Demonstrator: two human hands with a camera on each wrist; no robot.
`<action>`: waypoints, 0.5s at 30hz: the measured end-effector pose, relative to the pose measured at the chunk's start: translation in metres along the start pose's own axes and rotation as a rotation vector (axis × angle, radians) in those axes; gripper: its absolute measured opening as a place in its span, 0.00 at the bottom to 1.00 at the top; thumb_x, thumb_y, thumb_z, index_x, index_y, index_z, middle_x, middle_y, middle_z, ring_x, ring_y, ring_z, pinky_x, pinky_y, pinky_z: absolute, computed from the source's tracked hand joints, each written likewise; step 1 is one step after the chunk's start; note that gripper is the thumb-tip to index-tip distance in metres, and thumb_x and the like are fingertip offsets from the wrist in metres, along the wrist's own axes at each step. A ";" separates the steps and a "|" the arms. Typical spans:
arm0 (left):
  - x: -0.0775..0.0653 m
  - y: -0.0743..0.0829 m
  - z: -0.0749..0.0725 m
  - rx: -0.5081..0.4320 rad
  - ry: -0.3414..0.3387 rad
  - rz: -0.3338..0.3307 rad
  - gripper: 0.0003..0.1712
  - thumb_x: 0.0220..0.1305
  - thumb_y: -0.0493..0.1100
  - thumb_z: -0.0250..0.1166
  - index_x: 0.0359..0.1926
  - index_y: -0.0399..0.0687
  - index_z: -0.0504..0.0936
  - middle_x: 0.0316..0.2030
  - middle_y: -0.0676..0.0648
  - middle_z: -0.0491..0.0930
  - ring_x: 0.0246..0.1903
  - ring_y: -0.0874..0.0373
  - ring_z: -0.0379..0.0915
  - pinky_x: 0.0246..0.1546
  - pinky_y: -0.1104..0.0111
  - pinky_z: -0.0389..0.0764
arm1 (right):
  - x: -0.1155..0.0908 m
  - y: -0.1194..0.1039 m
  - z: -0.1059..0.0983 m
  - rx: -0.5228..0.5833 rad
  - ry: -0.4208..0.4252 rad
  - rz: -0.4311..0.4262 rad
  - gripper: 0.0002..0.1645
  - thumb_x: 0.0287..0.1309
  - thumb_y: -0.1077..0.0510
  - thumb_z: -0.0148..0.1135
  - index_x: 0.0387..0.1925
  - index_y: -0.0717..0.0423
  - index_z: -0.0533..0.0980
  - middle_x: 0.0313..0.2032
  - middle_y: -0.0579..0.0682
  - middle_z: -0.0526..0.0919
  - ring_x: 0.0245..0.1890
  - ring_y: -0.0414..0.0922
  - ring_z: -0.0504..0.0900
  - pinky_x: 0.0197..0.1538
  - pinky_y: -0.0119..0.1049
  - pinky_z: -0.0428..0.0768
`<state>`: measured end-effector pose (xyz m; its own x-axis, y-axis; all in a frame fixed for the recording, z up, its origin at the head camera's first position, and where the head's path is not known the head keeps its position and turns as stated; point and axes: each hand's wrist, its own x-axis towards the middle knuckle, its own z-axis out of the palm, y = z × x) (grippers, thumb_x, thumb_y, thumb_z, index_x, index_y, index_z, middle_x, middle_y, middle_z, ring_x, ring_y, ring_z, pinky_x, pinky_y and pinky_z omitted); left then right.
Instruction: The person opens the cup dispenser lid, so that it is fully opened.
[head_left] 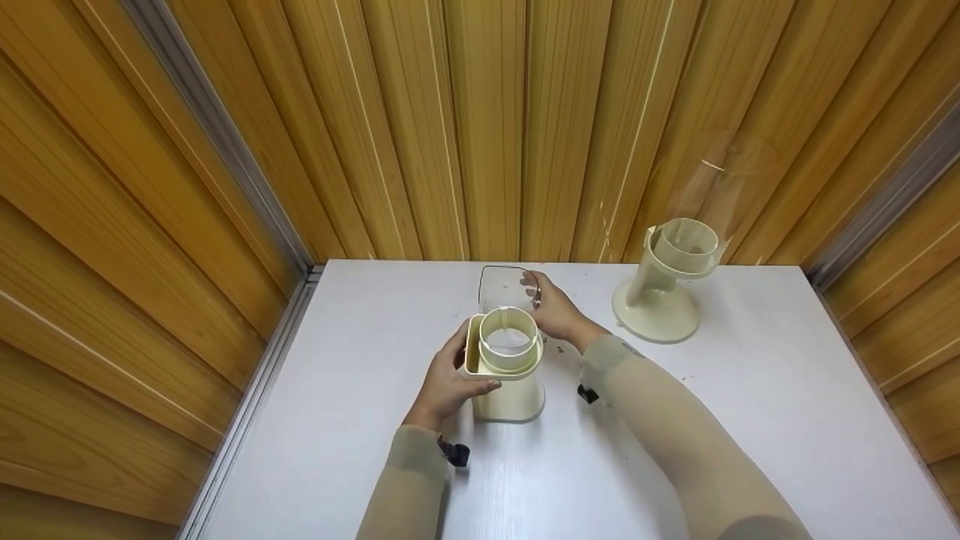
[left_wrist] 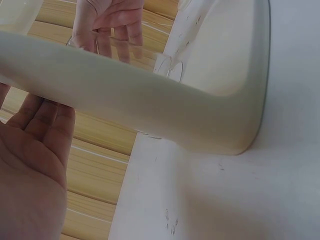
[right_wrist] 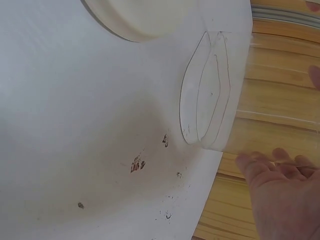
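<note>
A cream plastic stand (head_left: 511, 401) with a round collar on top and a flat base stands upright mid-table. My left hand (head_left: 442, 381) grips its upper part, the thumb at the front below the collar. In the left wrist view the stand's column (left_wrist: 125, 95) crosses in front of that hand's fingers. Just behind the stand, my right hand (head_left: 556, 309) holds a clear container (head_left: 496, 285) by its side. The right wrist view shows the container's rounded bottom edge near the tabletop and the fingers along its wall; whether it touches the table, I cannot tell.
At the back right stands a second cream stand (head_left: 660, 315) with a tall clear cylinder (head_left: 720, 180) over its collar. Small dark marks (right_wrist: 137, 164) dot the white tabletop (head_left: 337, 375). Wood-patterned panels (head_left: 487, 127) enclose the table's back and sides.
</note>
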<state>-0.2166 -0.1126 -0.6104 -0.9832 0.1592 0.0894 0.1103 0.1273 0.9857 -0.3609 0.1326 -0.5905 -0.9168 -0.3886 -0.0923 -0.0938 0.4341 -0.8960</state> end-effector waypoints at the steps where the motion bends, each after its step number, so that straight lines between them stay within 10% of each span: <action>1: 0.000 0.000 0.000 -0.001 0.001 -0.001 0.73 0.48 0.35 0.89 0.91 0.54 0.60 0.88 0.45 0.66 0.88 0.38 0.59 0.90 0.40 0.59 | 0.000 0.001 0.000 0.009 -0.003 -0.002 0.70 0.62 0.48 0.85 0.90 0.59 0.50 0.88 0.63 0.62 0.88 0.67 0.63 0.90 0.56 0.66; 15: -0.002 0.001 -0.001 0.002 -0.009 0.024 0.71 0.50 0.36 0.89 0.91 0.50 0.59 0.88 0.41 0.65 0.87 0.35 0.60 0.89 0.37 0.62 | -0.005 0.002 -0.003 0.035 -0.026 0.025 0.77 0.60 0.48 0.86 0.93 0.51 0.43 0.90 0.63 0.58 0.92 0.64 0.53 0.94 0.58 0.56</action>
<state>-0.2145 -0.1141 -0.6092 -0.9790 0.1707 0.1117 0.1340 0.1253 0.9830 -0.3577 0.1380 -0.5901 -0.9082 -0.3993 -0.1256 -0.0570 0.4153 -0.9079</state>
